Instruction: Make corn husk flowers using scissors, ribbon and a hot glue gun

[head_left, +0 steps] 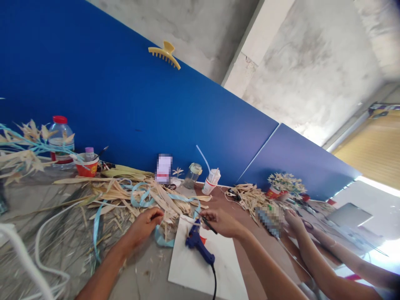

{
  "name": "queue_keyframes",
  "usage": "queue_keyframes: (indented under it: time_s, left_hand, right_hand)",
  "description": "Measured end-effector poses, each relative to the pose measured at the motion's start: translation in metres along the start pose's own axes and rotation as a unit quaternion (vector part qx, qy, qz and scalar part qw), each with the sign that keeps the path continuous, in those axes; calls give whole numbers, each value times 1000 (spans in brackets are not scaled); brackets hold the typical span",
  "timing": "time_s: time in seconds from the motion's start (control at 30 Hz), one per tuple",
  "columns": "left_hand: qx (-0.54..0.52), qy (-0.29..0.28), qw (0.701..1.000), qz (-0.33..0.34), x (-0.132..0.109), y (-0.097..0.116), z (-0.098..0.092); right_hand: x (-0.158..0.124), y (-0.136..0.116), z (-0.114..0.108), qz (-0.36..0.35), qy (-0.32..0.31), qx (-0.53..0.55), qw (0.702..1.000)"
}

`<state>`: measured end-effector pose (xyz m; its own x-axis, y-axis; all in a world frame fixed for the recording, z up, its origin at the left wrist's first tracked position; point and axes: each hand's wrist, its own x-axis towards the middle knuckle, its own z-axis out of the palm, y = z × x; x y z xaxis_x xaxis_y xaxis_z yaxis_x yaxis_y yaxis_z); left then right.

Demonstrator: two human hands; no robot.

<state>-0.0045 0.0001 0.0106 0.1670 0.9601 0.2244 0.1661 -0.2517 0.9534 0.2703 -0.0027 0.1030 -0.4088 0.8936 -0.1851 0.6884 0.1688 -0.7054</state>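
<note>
My right hand (221,221) is closed around a slim dark stick-like tool (210,225), perhaps tweezers, just above the nozzle end of a blue glue gun (200,243). The glue gun lies on a white board (184,268), its black cord running toward me. To the left, my left hand (146,223) has its fingers curled in a pinch; whatever may be between the fingertips is too small to make out. Pale dried corn husks (168,200) and a light blue ribbon (164,238) lie close to its fingers.
Along the blue partition (93,83) stand a bottle (61,139), a red cup (86,166), a phone (163,168), a glass jar (192,175) and a white cup with a straw (211,182). White cables (39,241) cross the left side. Another person's hands (294,221) work at the right.
</note>
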Motion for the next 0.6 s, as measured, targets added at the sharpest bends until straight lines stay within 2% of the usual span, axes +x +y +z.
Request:
queue_keyframes:
  time_s: [0.1,0.2,0.43,0.6]
  left_hand:
    - [-29,89,995,-21,3,-3,-3]
    - [-55,129,990,-34,6,-6,-5]
    - [-66,158,984,-40,8,-11,-5]
    - [-86,175,980,-38,9,-12,-6]
  right_hand:
    - [-2,-6,6,23,29,87,996]
    - [-3,-10,14,36,50,123,991]
    - [3,-7,34,31,55,132,989]
    - [9,-17,49,28,69,107,991]
